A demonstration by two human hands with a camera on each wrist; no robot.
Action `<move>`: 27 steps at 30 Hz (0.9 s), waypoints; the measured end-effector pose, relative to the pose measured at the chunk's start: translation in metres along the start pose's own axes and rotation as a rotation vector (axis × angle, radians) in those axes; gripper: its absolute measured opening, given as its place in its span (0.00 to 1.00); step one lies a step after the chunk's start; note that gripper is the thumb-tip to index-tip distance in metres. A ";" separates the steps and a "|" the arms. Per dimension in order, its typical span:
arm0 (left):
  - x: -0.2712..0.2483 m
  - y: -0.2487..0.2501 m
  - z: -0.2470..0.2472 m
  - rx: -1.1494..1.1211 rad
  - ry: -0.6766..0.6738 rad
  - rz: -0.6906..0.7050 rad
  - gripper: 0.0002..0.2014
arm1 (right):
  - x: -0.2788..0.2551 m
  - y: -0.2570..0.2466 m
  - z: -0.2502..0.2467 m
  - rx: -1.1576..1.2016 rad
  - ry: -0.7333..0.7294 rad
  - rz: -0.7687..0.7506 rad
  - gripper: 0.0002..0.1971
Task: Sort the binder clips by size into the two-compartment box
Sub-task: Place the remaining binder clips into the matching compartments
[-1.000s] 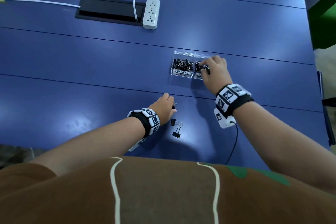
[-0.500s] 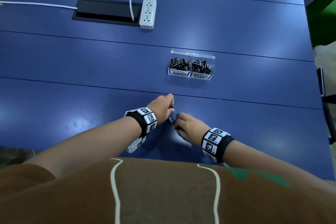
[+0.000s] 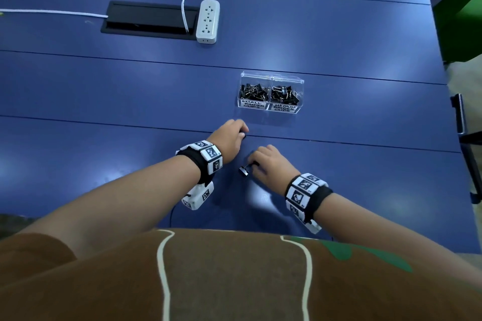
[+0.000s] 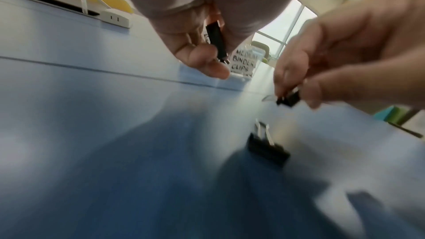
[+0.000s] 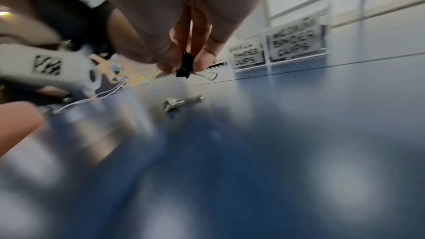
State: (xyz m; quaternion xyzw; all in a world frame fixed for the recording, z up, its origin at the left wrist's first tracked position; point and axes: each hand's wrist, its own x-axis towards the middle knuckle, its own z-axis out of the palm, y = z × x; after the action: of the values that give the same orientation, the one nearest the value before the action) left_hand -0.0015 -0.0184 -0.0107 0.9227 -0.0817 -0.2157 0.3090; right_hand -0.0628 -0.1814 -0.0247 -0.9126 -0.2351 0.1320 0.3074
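While both hands sit near the two-compartment box [image 3: 271, 101], left hand [image 3: 229, 138] pinches a black binder clip [image 4: 216, 41], right hand [image 3: 271, 164] pinches a smaller clip [image 5: 185, 67], third clip [image 4: 268, 149] lying on blue table [image 3: 104, 86]

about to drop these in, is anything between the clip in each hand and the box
Nothing visible. The left hand holds a binder clip and the right hand pinches another; only bare blue table lies between them and the open-topped two-compartment box.
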 end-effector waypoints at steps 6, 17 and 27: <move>0.028 0.024 -0.029 -0.009 0.131 0.039 0.08 | -0.002 -0.001 0.036 -0.241 -0.090 -0.107 0.20; 0.088 0.087 -0.029 -0.066 0.121 0.076 0.06 | -0.014 0.038 0.020 -0.157 0.003 0.032 0.14; 0.107 0.101 -0.018 0.144 0.002 0.168 0.18 | 0.006 0.057 -0.090 0.265 0.547 0.368 0.08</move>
State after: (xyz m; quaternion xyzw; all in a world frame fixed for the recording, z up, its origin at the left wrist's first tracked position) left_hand 0.1002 -0.1192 0.0258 0.9326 -0.1737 -0.1817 0.2589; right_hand -0.0028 -0.2635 0.0093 -0.8933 0.0437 -0.0348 0.4460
